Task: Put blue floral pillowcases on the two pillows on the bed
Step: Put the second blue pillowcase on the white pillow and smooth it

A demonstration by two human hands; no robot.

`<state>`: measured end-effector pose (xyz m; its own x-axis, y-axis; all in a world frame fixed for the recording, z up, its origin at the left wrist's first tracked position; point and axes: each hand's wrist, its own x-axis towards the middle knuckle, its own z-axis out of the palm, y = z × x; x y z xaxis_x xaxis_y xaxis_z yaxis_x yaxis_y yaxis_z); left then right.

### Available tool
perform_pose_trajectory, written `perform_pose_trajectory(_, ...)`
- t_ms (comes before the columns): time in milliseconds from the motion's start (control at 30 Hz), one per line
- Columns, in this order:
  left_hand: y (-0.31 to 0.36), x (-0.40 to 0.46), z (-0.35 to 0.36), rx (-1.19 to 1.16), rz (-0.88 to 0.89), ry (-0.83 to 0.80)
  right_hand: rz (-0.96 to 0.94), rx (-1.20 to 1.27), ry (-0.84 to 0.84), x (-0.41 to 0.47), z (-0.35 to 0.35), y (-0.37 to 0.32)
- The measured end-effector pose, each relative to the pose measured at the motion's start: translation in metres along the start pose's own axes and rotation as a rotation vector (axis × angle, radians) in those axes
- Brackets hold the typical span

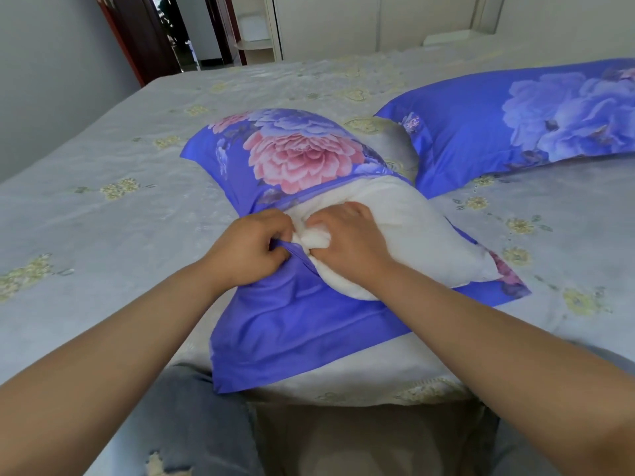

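A white pillow (422, 235) lies on the bed, its far half inside a blue floral pillowcase (292, 156) with a large pink flower. The near half of the pillow is bare and rests on the case's lower flap (302, 334). My left hand (251, 249) pinches the blue edge of the case's opening. My right hand (347, 238) grips the white pillow corner right beside it. A second pillow in a blue floral pillowcase (525, 121) lies at the right, fully covered as far as I can see.
The bed (103, 173) has a grey sheet with small yellow flowers. Its near edge is just in front of my legs. A dark doorway (171, 32) stands at the far left, white cupboards along the far wall.
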<state>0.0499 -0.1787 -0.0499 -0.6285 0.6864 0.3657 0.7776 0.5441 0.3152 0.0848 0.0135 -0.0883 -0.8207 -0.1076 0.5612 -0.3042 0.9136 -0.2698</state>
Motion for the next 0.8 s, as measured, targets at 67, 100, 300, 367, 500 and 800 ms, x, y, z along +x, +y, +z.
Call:
perform_pose_trajectory(67,0.001,-0.003,-0.003,-0.028,-0.114,-0.092,-0.022,-0.123,0.222,-0.008,0.004,-0.003)
perform_pose_trajectory(100,0.001,-0.005,-0.004,-0.037,-0.172,-0.163,-0.043,-0.214,0.280,-0.012,0.006,-0.007)
perform_pose_trajectory(300,0.004,-0.006,-0.011,0.158,-0.172,-0.468,0.004,-0.197,0.315,-0.050,0.007,-0.043)
perform_pose_trajectory(367,0.005,0.002,-0.017,0.177,-0.180,-0.544,0.021,-0.069,0.328,-0.073,0.002,-0.058)
perform_pose_trajectory(500,0.012,0.017,-0.027,0.215,-0.129,-0.564,0.389,0.239,0.107,-0.108,-0.007,-0.067)
perform_pose_trajectory(800,0.001,-0.004,-0.021,0.068,-0.080,-0.396,0.785,0.959,0.486,-0.121,-0.016,-0.043)
